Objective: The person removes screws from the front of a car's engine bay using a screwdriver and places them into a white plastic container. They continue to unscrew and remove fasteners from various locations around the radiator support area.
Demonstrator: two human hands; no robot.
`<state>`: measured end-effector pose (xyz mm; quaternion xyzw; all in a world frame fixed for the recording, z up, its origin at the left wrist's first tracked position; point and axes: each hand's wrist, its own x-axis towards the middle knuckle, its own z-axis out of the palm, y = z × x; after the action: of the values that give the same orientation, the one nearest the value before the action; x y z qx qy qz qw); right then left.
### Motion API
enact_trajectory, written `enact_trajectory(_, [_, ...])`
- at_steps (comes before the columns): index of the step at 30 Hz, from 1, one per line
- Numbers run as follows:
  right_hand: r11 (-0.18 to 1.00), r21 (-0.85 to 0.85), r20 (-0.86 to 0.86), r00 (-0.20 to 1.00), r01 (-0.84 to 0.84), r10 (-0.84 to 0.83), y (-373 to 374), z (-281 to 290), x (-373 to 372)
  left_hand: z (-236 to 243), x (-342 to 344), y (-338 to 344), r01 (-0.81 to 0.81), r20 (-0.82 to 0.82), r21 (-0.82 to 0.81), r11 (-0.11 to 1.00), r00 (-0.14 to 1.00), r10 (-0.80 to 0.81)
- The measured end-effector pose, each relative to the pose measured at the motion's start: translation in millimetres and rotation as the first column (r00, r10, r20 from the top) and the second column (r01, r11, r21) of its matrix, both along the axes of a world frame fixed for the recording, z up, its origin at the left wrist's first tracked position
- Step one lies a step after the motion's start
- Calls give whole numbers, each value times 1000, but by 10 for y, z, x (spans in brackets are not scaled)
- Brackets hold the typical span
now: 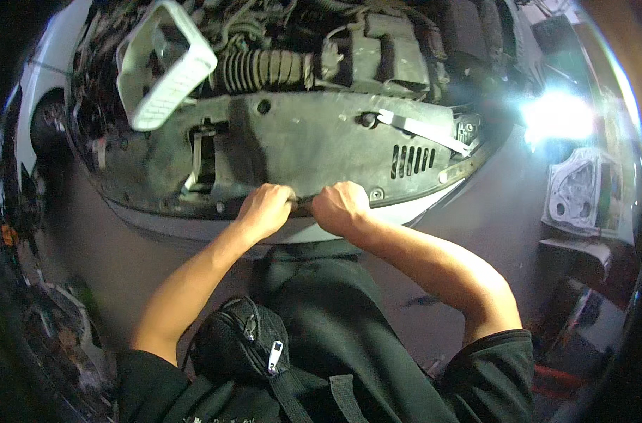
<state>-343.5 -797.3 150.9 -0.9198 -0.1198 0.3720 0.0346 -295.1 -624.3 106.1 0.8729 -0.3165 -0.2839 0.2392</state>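
Observation:
Both my hands are closed side by side at the front edge of a black plastic cover panel in a car's engine bay. My left hand is curled with its knuckles up over the edge. A short gap to the right, my right hand is in a fist at the same edge. A dark strip shows between them; what the fingers grip underneath is hidden. On the panel's right part lies a flat silver-white bar tool with a notched end. A cut-open white plastic container stands tilted at the left.
Behind the panel are a ribbed air intake hose and an engine cover. The pale bumper curves below the panel. A bright work lamp glares at right, above a car door panel. Another car's wheel shows at left.

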Motion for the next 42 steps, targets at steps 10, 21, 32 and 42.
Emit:
enact_trajectory(10, [885, 333, 179, 899, 326, -399, -463, 71, -325, 203, 70, -191, -10, -49, 257, 966, 999, 23])
enact_trajectory(21, [855, 339, 214, 853, 392, -476, -147, -205, -238, 131, 103, -177, -1, -5, 409, 913, 1000, 3])
enact_trajectory(32, [371, 556, -232, 567, 744, -790, -339, -584, 392, 600, 1342, 1549, -602, 147, -223, 767, 757, 637])
enact_trajectory(42, [507, 454, 43, 551, 733, -834, -204, -472, 325, 981, 3226, 2247, -208, 395, -184, 961, 879, 266])
